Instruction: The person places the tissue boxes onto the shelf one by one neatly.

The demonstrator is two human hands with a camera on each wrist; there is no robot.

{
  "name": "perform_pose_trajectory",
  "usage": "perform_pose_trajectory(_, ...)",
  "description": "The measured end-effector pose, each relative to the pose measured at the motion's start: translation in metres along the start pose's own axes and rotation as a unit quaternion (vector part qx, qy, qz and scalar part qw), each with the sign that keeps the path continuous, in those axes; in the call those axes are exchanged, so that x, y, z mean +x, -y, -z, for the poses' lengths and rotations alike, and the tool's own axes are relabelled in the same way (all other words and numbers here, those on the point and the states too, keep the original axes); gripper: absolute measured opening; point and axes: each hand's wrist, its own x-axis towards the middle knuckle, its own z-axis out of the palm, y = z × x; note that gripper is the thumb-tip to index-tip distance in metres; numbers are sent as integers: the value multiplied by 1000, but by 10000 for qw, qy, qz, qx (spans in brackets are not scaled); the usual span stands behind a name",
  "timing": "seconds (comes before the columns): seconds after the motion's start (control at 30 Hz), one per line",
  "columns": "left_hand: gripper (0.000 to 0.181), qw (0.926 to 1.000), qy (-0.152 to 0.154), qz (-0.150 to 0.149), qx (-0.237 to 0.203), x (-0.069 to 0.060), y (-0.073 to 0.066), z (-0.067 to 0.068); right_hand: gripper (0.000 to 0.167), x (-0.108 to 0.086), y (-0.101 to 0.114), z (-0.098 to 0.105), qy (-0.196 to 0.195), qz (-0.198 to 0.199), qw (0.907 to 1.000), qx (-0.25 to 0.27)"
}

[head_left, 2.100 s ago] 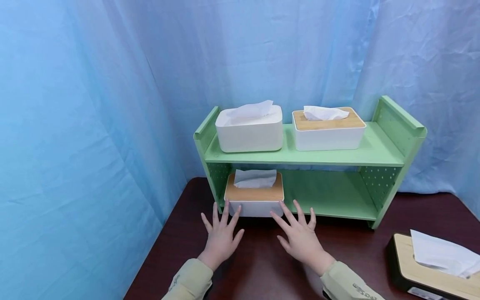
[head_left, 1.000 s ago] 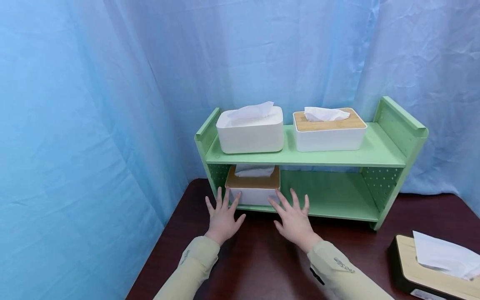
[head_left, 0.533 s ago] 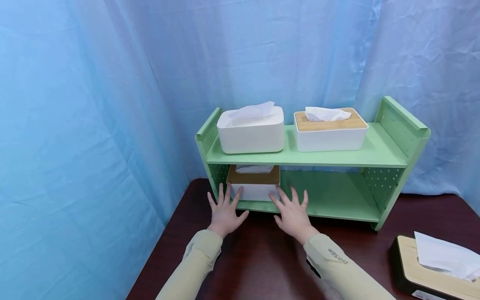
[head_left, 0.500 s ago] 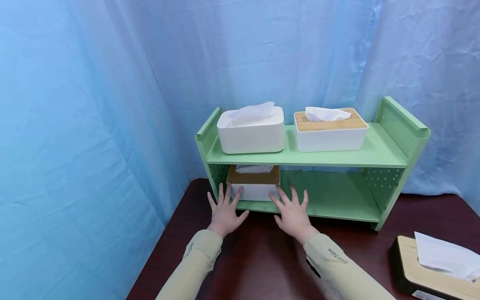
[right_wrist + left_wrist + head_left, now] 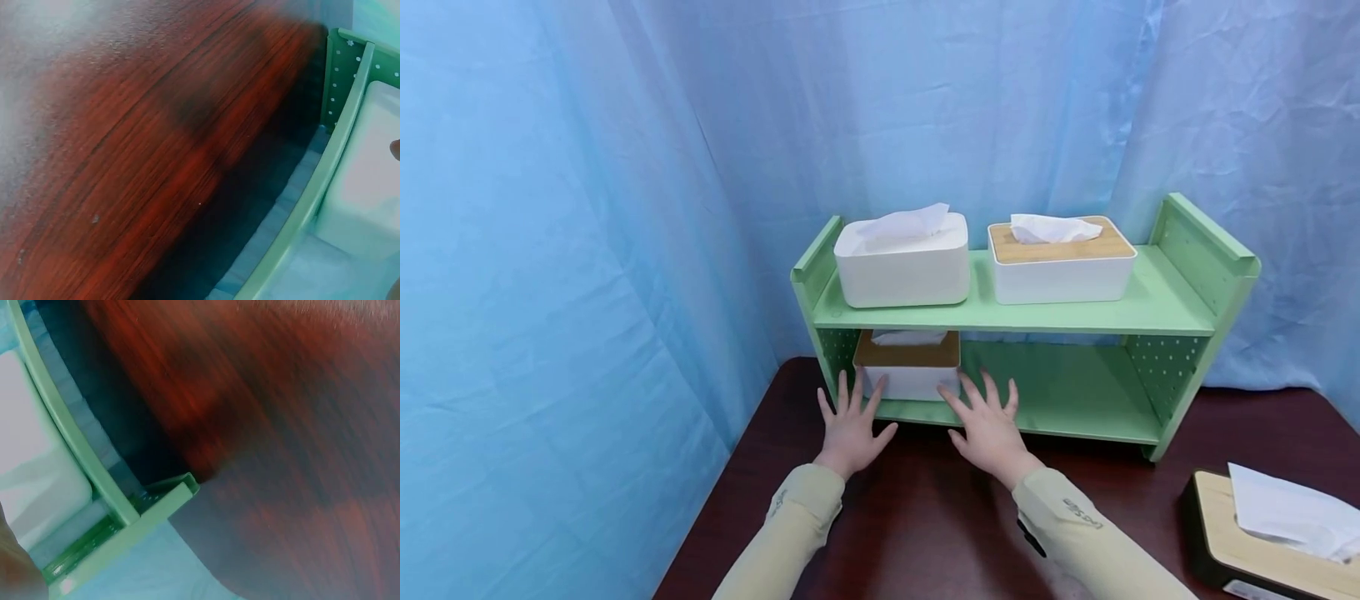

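A white tissue box with a wooden lid point(image 5: 910, 383) stands at the left end of the lower tier of a green two-tier shelf point(image 5: 1060, 425). My left hand point(image 5: 852, 433) is at its front left corner, fingers spread and straight. At the front right corner my right hand point(image 5: 991, 429) is likewise spread, fingertips at the box's front face; whether they touch it I cannot tell. In the left wrist view, part of the white box point(image 5: 37, 450) shows inside the shelf. The right wrist view has the box point(image 5: 365, 181) with a fingertip at the frame's edge.
On the upper tier stand an all-white tissue box point(image 5: 902, 275) and a white one with a wooden lid point(image 5: 1063, 279). A black tissue box with a wooden top point(image 5: 1217, 517) lies at the right on the dark table point(image 5: 917, 533). Blue curtains point(image 5: 925, 100) hang behind.
The wooden-lidded box slid back from the shelf's front edge deeper into the lower tier, both hands following forward. In the last half second the hands drew back very slightly.
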Motion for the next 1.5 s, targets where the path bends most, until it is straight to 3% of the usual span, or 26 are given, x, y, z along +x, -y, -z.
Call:
perform_pose_trajectory(0.27,73,9988,-196,-249,-374,-8,-12,-2,64,-9,0,1,-166,29,9994,317)
perform_pose_trajectory(0.5,73,9982,-286,-292,-449,-17,-26,-4,63,-19,-2,1,-203,-108,9984,519)
perform_pose_trajectory(0.93,71,9923,-745,-694,-704,-33,-45,-2,64,-38,-5,11,-338,-275,9968,677)
perform_pose_trajectory(1.23,70,9891,-410,-825,-1151,-41,-68,2,60,-63,-22,29,-589,-531,9918,1002)
perform_pose_trajectory(1.5,70,9758,-165,-1141,-1857,-49,-92,-2,54,-102,-49,43,-898,-687,9844,1352)
